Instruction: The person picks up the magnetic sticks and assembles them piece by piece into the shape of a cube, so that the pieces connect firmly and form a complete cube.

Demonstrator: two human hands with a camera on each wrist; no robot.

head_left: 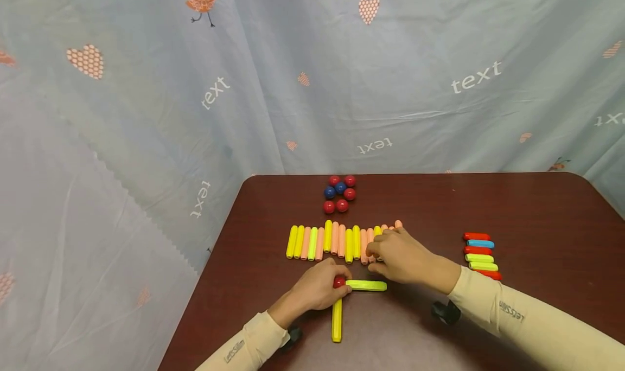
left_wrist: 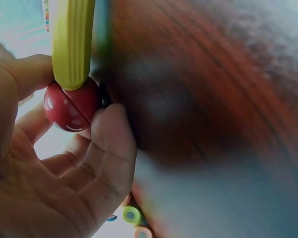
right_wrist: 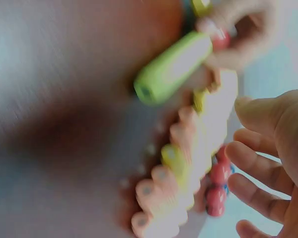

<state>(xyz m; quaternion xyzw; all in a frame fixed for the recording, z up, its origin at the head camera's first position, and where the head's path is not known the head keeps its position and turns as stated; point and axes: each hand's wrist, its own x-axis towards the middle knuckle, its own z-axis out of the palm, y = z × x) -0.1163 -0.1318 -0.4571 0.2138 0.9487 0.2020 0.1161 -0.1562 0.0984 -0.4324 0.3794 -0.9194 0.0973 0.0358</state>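
My left hand (head_left: 316,286) grips a red ball (left_wrist: 72,106) between thumb and fingers, just above the dark table. A ribbed yellow stick (head_left: 337,321) meets the ball and points toward me. From the same ball a lime-green stick (head_left: 369,286) runs out to the right. My right hand (head_left: 402,256) hovers over the right end of a row of yellow, lime and peach sticks (head_left: 335,238), covering some of them. Its fingers are spread and loosely bent, and nothing lies between them in the right wrist view.
Several red and blue balls (head_left: 349,194) lie grouped beyond the stick row. To the right, a small stack of red, blue and lime sticks (head_left: 480,243) lies side by side. A printed grey-blue curtain (head_left: 312,105) hangs behind the brown table (head_left: 410,197).
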